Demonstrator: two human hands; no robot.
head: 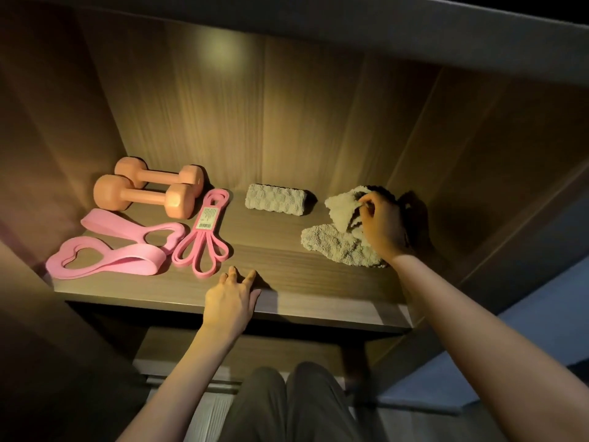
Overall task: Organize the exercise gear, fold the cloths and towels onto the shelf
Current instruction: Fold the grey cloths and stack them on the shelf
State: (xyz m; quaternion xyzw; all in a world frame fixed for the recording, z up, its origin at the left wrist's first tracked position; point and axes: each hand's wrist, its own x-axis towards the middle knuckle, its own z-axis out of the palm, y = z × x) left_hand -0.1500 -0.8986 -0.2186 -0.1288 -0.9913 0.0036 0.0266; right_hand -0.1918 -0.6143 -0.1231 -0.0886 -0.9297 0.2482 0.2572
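Wood-grain shelf (287, 275): lit from above inside a dark cabinet, holding gear on one side and cloths on the other.
Right hand (382, 228): fingers pinched shut on a beige cloth (342, 207), its upper fold lifted clear of the board.
Second cloth (338, 245): crumpled flat just below that grip, touching the lifted one.
Rolled towel (275, 199): lying well to the left of the pinching hand, near the back panel.
Left hand (231, 303): fingers spread, palm down on the shelf's front edge — holding nothing.
Pink looped bands (200, 237): just beyond the left hand's fingertips.
Wide pink bands (111, 247): further left.
Two dumbbells (146, 194): side by side behind the bands — far from either hand.
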